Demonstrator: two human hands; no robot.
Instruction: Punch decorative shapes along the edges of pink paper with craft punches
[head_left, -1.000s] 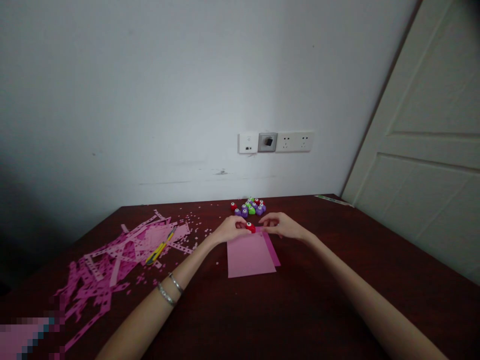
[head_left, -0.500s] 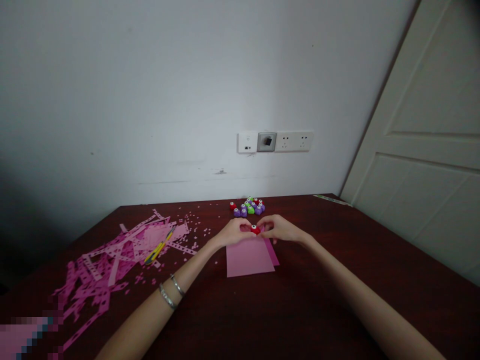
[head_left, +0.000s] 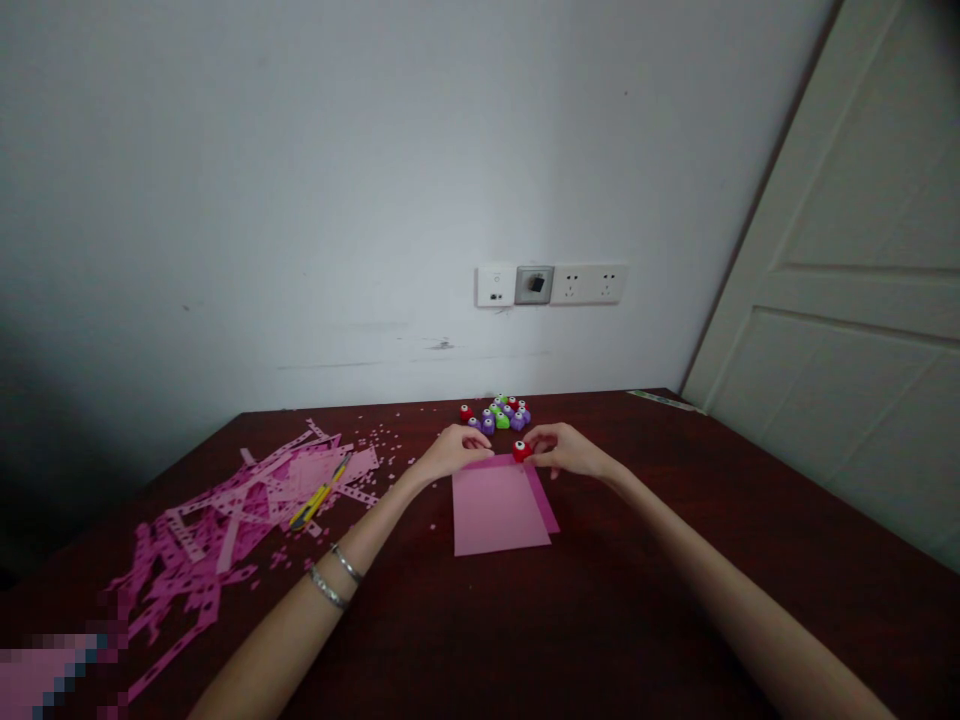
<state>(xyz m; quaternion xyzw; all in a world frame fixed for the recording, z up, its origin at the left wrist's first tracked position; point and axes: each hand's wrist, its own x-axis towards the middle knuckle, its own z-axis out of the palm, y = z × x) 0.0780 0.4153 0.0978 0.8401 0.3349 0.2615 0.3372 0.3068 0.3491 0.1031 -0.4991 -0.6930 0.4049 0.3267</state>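
Between the fingertips of my right hand is a small red craft punch with a white, dark-centred top. The punch sits at the far edge of a light pink paper sheet. A darker pink sheet shows from under its right side. My left hand is at the far left corner of the sheets, thumb and index finger apart with nothing visible between them. Just beyond the hands stands a cluster of small red, green and purple craft punches.
Pink paper strips with punched holes are heaped on the left of the dark red table. A yellow utility knife lies on them, with confetti scattered nearby. A ruler-like strip lies at the back right, by the wall.
My left hand has come off the red punch and moved left. My right hand has shifted slightly right with the punch, and more of the light pink sheet shows.
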